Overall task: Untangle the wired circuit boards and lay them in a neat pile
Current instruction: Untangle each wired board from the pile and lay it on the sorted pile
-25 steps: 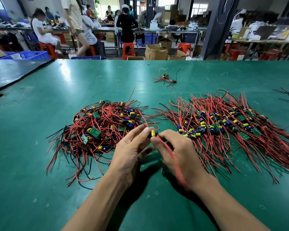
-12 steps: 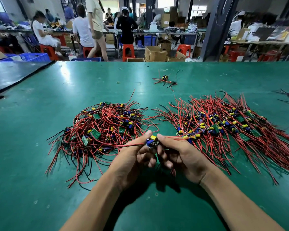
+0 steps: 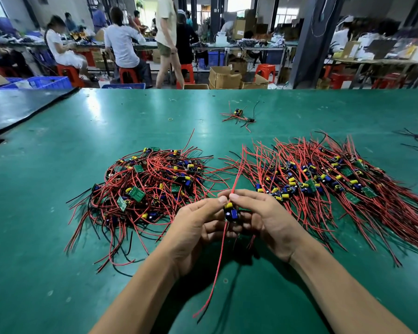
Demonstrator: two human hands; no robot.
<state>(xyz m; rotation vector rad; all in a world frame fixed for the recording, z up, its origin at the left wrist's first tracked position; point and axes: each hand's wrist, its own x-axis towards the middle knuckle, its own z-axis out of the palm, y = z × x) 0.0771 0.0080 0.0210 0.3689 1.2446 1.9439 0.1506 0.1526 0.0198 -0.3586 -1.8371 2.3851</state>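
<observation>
One circuit board (image 3: 231, 213) is in hand, held over the near middle of the tabletop (image 3: 58, 273), between the tangled heap (image 3: 150, 186) on the left and the neat pile (image 3: 336, 186) on the right. The left hand (image 3: 196, 227) grips the board with thumb and curled fingers. The right hand (image 3: 268, 222) pinches its red wires (image 3: 217, 268) just beyond the board. One strand runs toward the far side and another trails toward the near edge. Judged step: straightening a single unit that appears clear of the heap. The next move likely calls for carrying it right and laying it on the pile with its leads running the same way as the others, without dragging loose strands. Against the frame half a second earlier, the wires no longer run left toward the heap; the board has been turned so they lie near to far. A stray board (image 3: 238, 114) remains well apart on the far side.
</observation>
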